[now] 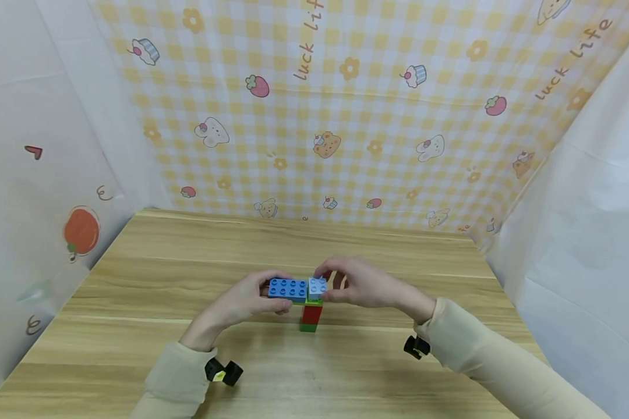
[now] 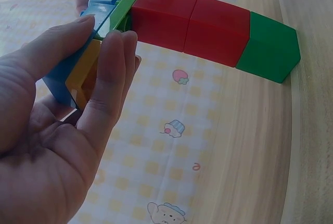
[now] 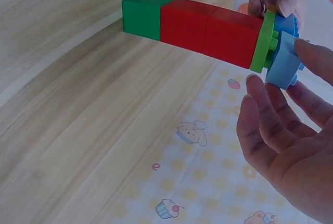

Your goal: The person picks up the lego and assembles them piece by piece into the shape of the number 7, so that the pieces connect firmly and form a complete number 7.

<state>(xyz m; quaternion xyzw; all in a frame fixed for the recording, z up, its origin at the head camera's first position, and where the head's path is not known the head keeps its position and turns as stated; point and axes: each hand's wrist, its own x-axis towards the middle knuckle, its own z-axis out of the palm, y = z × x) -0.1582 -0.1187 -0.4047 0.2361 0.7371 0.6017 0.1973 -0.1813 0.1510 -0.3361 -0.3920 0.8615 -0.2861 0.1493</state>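
A tower of toy building bricks stands upright on the table. Its base is a green brick [image 2: 268, 47], with two red bricks [image 3: 208, 31] above and a thin light-green plate [image 3: 264, 41] over those. My left hand [image 1: 243, 299] grips a long blue brick [image 1: 287, 289] at the top left, thumb on one side and fingers on the other. Under it, a yellow brick [image 2: 83, 75] shows between the fingers. On the right, a light-blue brick [image 3: 283, 61] is pinched by my right hand [image 1: 364, 285]. It sits slightly tilted over the plate, whose studs partly show.
The wooden table [image 1: 372, 366] spreads around the tower. A yellow-checked cloth [image 1: 346, 105] hangs behind it, and white cloths hang at the left and right sides. Black wrist devices [image 1: 224, 372] are worn at both sleeves.
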